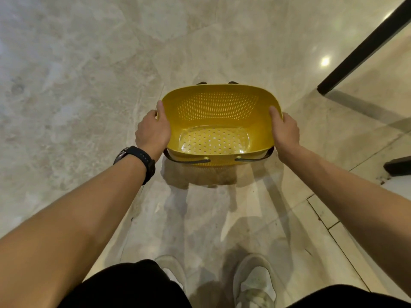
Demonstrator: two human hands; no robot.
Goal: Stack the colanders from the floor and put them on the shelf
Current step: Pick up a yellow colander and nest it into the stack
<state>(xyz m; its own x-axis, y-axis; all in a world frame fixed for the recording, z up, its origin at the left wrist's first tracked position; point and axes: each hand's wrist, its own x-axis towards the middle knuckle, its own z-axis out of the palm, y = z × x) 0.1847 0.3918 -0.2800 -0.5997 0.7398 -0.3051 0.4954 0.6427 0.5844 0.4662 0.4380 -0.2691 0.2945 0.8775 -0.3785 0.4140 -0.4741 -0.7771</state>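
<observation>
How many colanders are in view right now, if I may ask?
1: a yellow colander gripped between the left hand and right hand; others nested under it may be hidden.

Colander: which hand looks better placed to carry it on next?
Right, by a little. The left hand and right hand both hold the colander by its rim, thumbs inside, but the right is nearer the black post, possibly the shelf.

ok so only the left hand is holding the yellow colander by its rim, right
Not quite. The head view shows both hands holding the yellow colander by its rim: the left hand grips one end and the right hand grips the other.
</observation>
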